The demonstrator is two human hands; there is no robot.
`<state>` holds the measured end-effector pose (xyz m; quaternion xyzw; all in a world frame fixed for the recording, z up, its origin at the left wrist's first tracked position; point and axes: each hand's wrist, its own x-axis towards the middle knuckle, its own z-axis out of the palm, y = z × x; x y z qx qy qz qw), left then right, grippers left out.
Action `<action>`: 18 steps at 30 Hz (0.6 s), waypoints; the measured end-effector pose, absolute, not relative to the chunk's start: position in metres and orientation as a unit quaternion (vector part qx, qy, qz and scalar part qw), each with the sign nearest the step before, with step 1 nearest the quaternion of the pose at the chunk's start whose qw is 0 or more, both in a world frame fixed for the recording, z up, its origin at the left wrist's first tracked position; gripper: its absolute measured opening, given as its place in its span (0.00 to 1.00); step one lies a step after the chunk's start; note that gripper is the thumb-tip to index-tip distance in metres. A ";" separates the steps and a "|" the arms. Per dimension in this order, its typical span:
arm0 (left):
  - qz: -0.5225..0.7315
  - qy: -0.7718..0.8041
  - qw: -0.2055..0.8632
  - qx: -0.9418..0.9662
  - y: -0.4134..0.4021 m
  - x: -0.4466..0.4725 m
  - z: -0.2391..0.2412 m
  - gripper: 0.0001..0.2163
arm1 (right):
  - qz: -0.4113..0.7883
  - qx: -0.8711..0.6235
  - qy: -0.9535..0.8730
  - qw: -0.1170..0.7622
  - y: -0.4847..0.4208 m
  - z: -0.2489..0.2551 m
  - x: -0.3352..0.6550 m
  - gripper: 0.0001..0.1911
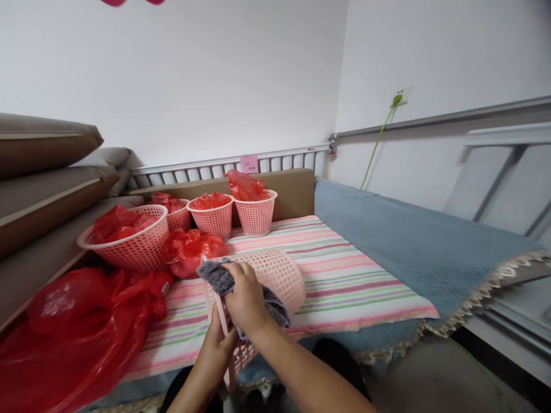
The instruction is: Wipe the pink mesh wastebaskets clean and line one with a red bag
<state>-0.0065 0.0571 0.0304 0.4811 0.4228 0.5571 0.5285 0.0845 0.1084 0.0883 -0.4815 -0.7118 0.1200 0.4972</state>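
A pink perforated plastic basket (282, 275) lies on its side before me, over the edge of the striped cloth (344, 275), its rim toward the left. My left hand (217, 344) grips that rim from below, with the fingers partly inside. My right hand (247, 298) is closed on a dark grey cloth (215, 275) and presses it over the basket's rim. Part of the grey cloth hangs out behind the right hand, against the basket's side. The basket's inside is mostly hidden from me.
Pink baskets with red plastic bags in them stand behind, including one at the left (142, 246) and one at the back (255, 218). Loose red bags (81, 321) lie at left near stacked cushions (47, 189). A blue-covered backrest (387, 235) and a green cord (374, 152) are at right.
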 end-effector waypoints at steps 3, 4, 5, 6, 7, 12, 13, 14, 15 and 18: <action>0.563 0.440 0.467 0.522 0.062 -0.010 0.022 0.39 | 0.138 -0.453 -0.713 0.517 0.100 0.092 0.072 0.25; 0.564 0.444 0.454 0.527 0.063 -0.010 0.020 0.39 | 0.131 -0.453 -0.717 0.514 0.100 0.090 0.074 0.26; 0.568 0.444 0.450 0.526 0.062 -0.008 0.020 0.38 | 0.118 -0.457 -0.722 0.505 0.102 0.087 0.078 0.26; 0.572 0.442 0.457 0.519 0.061 -0.006 0.020 0.38 | 0.099 -0.467 -0.729 0.491 0.105 0.083 0.084 0.27; 0.573 0.437 0.475 0.505 0.059 -0.003 0.020 0.39 | 0.076 -0.484 -0.733 0.472 0.111 0.079 0.092 0.27; 0.560 0.420 0.573 0.426 0.045 0.009 0.022 0.46 | -0.021 -0.648 -0.677 0.348 0.149 0.058 0.151 0.24; 0.561 0.416 0.575 0.427 0.044 0.010 0.020 0.47 | -0.030 -0.676 -0.658 0.329 0.156 0.056 0.163 0.24; 0.561 0.410 0.575 0.432 0.043 0.010 0.019 0.47 | -0.038 -0.699 -0.641 0.316 0.163 0.054 0.175 0.23; 0.560 0.405 0.576 0.437 0.043 0.010 0.016 0.47 | -0.044 -0.717 -0.624 0.309 0.168 0.053 0.185 0.23; 0.557 0.393 0.585 0.440 0.044 0.008 0.008 0.47 | -0.041 -0.754 -0.578 0.310 0.177 0.051 0.206 0.20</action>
